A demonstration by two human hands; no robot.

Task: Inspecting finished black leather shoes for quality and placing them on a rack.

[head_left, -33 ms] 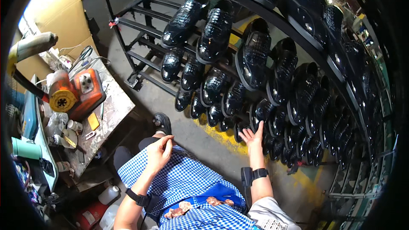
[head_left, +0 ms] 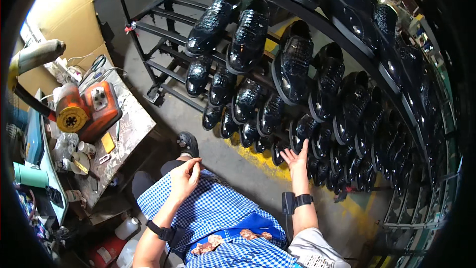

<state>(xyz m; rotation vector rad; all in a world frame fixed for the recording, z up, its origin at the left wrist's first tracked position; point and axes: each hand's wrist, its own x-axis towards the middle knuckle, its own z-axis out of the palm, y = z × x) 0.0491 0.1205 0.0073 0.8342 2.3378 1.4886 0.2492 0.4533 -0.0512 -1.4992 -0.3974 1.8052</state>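
The right hand [head_left: 296, 160] was spread open, palm up, fingers apart, holding nothing, its fingertips just at the toe of a glossy black shoe [head_left: 303, 129] on a lower tier of the rack [head_left: 148, 27]. That shoe sat toe-down among many like pairs [head_left: 248, 34], all tilted on the sloped bars so that the uppers faced outward and stayed within reach of a seated person. The left hand [head_left: 184, 177] rested on the knee over the blue checked apron [head_left: 218, 208], fingers loosely curled with thumb and forefinger close together; whether they pinched anything small could not be told. A black wristband [head_left: 303, 199] was worn on the right forearm. Between the knees and the rack lay a narrow strip of concrete floor [head_left: 218, 139] with a yellow line [head_left: 258, 161], leaving little room for the forearm to swing. On the person's left, the tabletop [head_left: 131, 129] edge stood close, carrying an orange machine [head_left: 89, 111] and small tools, which confined movement on that side.
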